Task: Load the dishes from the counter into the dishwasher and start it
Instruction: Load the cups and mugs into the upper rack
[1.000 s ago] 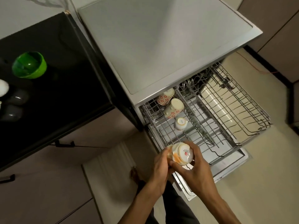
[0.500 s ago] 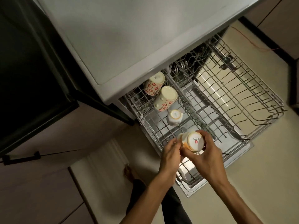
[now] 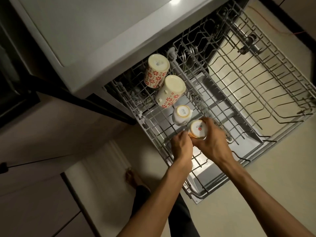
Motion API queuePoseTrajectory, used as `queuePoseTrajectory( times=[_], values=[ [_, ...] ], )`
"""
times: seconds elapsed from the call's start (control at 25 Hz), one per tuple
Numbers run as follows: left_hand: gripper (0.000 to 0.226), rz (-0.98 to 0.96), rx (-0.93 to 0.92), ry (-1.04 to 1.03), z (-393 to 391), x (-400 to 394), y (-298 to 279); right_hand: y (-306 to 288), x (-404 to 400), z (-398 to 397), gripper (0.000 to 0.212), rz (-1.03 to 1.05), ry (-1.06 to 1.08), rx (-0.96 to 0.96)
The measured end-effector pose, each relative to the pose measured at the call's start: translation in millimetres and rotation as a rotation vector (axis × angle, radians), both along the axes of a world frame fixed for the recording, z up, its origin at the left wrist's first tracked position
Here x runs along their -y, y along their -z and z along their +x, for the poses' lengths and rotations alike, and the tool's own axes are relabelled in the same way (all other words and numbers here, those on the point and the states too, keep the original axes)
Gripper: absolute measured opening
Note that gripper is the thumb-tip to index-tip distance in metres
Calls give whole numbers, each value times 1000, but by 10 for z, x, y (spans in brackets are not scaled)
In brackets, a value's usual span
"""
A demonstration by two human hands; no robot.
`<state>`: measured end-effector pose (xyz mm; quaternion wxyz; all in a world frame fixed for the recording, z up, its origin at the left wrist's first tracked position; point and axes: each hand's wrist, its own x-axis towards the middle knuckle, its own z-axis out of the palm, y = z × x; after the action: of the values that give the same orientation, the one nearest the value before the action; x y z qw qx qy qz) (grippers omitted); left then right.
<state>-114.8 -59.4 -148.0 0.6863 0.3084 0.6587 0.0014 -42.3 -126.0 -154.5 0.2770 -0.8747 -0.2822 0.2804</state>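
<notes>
An upside-down white and orange cup is low over the pulled-out wire rack of the dishwasher. My right hand grips the cup from the right side. My left hand holds its left side with the fingertips. Three more cups stand upside down in the rack's left row: a small white cup, a red-flowered mug and a second flowered mug behind it.
The dishwasher's grey top overhangs the back of the rack. The rack's right half holds bare wire tines. Below it lies the open door. A dark counter edge and cabinet fronts are at the left. My foot stands on the beige floor.
Both hands have carried the white and orange cup forward and down into the rack, close beside the small white cup. My head has moved closer, and the counter has slid out of view.
</notes>
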Motion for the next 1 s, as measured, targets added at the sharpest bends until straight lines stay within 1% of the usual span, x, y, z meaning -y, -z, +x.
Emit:
queuePoseTrajectory(
  times=[0.2,0.32,0.44,0.56,0.72,0.88,1.0],
  values=[
    [30,-50,-16,1,58,3,136,104,-4,76,78,-31,-50,-6],
    [32,-41,-18,-1,76,36,198,158,-13,122,77,-56,-97,-12],
    [29,-24,-27,2,79,35,210,221,-6,139,77,-82,-144,-20],
    [30,-27,-54,26,82,32,178,235,-8,124,73,-81,-150,-45],
    [28,32,-40,92,113,63,170,250,-15,154,64,-78,-144,-81],
    [27,100,-32,140,107,95,187,332,15,185,61,-103,-169,-88],
    [26,116,-38,163,81,93,213,384,12,155,60,-111,-165,-95]
  ],
)
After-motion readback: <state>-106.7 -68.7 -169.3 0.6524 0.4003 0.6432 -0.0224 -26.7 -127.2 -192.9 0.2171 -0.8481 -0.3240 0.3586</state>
